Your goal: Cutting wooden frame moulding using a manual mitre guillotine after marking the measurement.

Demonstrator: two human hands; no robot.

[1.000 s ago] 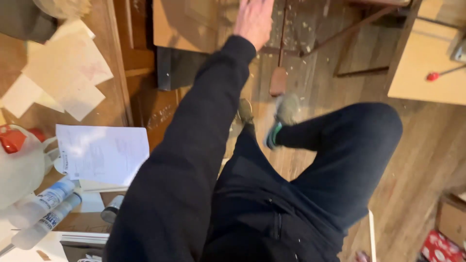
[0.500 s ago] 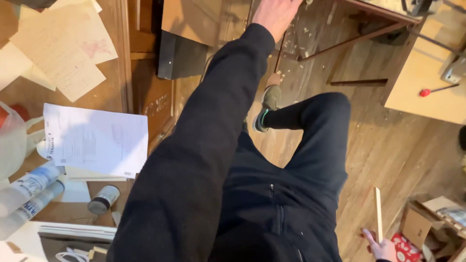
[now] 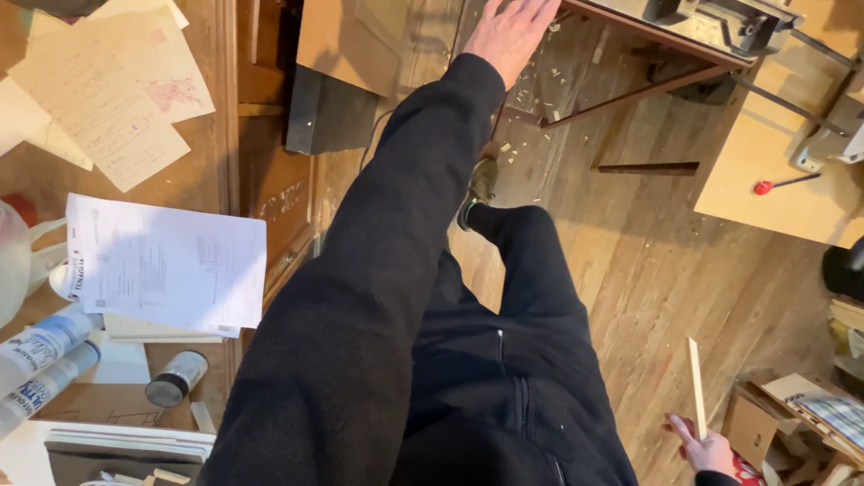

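Observation:
My left hand (image 3: 511, 34) is stretched far forward in a black sleeve, fingers spread and flat. It holds nothing and hovers beside a brown board (image 3: 349, 40) and the edge of a metal-framed machine stand (image 3: 670, 20). At the bottom right corner my right hand (image 3: 706, 450) grips the lower end of a thin pale wooden stick (image 3: 696, 385), which points up along my side. My dark-trousered leg and a shoe (image 3: 481, 184) step out over the plank floor.
A workbench (image 3: 229, 162) on the left carries loose papers (image 3: 166, 265), plastic bottles (image 3: 40, 355) and a small can (image 3: 175, 378). Wood chips litter the floor near the stand. A pale board with a red-knobbed lever (image 3: 783, 184) lies right. Cardboard boxes (image 3: 792, 405) sit bottom right.
My left arm has reached further forward and to the right, toward the machine stand. My leg has stepped ahead. My right hand with the stick has come into view at the bottom right.

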